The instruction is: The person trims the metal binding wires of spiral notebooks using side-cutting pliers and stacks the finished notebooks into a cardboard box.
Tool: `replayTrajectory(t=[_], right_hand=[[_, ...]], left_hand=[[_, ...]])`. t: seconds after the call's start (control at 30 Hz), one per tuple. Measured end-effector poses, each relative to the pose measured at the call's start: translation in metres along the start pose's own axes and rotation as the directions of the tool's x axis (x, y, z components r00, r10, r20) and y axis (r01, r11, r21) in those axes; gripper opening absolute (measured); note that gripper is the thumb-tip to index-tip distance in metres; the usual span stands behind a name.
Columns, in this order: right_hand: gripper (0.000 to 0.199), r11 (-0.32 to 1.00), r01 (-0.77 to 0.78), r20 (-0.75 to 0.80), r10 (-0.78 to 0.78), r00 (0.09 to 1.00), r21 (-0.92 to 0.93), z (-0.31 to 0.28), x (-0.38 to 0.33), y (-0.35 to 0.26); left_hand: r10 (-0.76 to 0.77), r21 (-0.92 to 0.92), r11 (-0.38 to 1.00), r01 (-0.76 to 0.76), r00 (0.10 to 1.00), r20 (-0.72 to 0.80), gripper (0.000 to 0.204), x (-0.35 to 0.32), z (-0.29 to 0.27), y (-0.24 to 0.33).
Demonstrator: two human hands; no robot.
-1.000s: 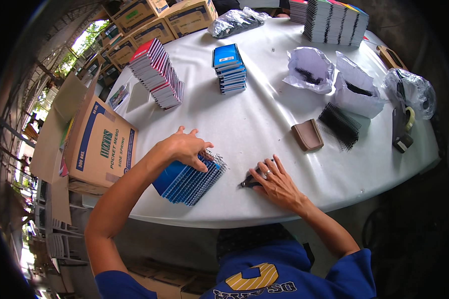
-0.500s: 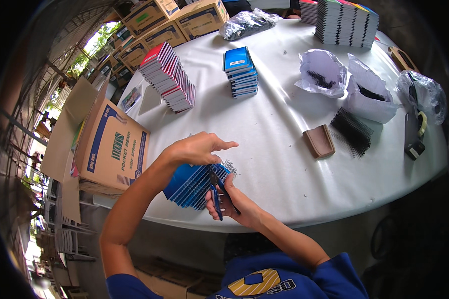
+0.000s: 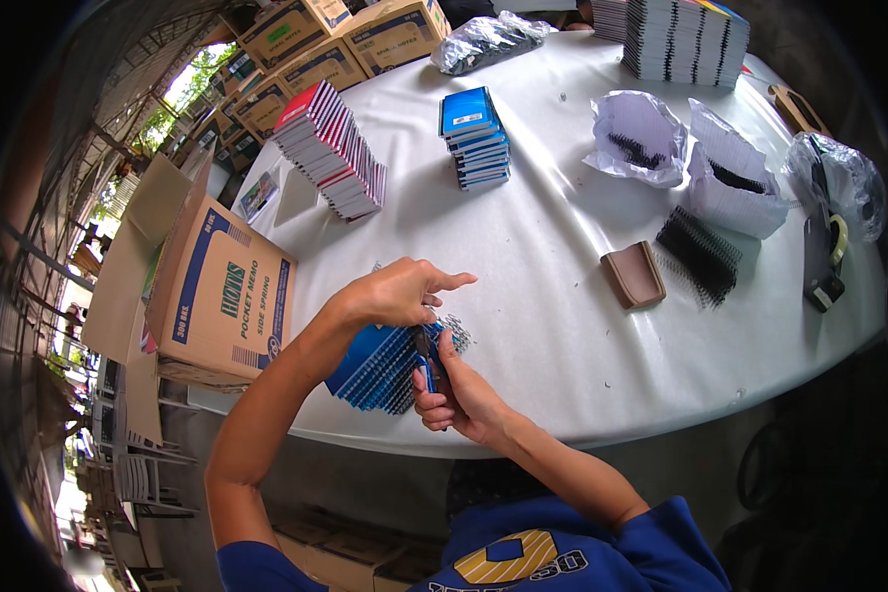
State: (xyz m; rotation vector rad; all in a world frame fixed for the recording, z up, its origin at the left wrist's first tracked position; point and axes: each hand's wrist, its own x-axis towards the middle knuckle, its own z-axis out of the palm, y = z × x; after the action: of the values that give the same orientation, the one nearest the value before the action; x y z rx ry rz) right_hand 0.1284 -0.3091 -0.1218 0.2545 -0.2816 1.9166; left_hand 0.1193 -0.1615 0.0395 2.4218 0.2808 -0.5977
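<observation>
A row of blue spiral notebooks (image 3: 377,370) lies fanned near the table's front edge, with loose wire ends (image 3: 456,333) sticking out at their right side. My left hand (image 3: 395,291) arches over them, its index finger stretched to the right and its other fingers curled down at a notebook's coil end; the thumb is hidden. Closed round the blue-and-black handles of pliers (image 3: 423,347), my right hand (image 3: 459,395) holds them upright, jaws against the coil ends beneath the left fingers. The exact jaw contact is hidden.
An open carton (image 3: 229,286) stands at the left. Farther back are red notebooks (image 3: 331,148) and blue notebooks (image 3: 474,138) in stacks. Rightward lie a brown holder (image 3: 632,276), black coils (image 3: 699,255), paper-lined bags (image 3: 639,138) and a tape dispenser (image 3: 821,266).
The plier handles have been squeezed together as my right fingers closed. My left hand stays over the notebooks, its index finger shifted slightly right.
</observation>
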Motion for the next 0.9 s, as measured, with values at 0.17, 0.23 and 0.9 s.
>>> replayTrajectory(t=[0.17,0.23,0.9], right_hand=[[0.075,0.928,-0.007,-0.460,-0.177,0.870,-0.371,0.036,0.001,0.019],[0.077,0.914,-0.004,-0.478,-0.209,0.853,-0.407,0.038,0.000,0.019],[0.077,0.933,0.024,-0.455,-0.197,0.868,-0.359,0.041,0.000,0.014]], left_hand=[[-0.029,0.043,0.999,0.029,1.000,-0.004,0.074,-0.002,0.001,-0.006],[-0.038,0.062,0.997,0.038,0.999,0.003,0.074,-0.001,0.001,-0.003],[-0.043,0.171,0.985,0.037,0.998,0.034,0.076,0.009,0.004,-0.004]])
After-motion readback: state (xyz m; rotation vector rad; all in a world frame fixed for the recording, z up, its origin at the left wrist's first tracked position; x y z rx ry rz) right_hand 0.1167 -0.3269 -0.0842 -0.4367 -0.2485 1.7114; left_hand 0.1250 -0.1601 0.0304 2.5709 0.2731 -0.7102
